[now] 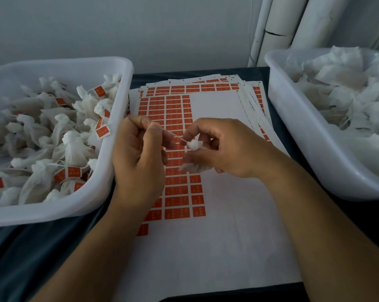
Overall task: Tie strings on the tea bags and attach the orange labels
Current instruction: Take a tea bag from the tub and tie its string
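White filter-paper tea bag [194, 144] sits gathered in my right hand [225, 149], fingers curled round its neck, above the sheet of orange labels [175, 125]. My left hand [138, 149] pinches the string [173, 135], which runs taut from it to the bag's neck. I judge I'm cinching the knot, so I'd pull straight and steadily, keeping the neck bunched tight so the thin paper doesn't tear. Finished bags fill the left tub [119, 118]; untied ones wait in the right tub [293, 118].
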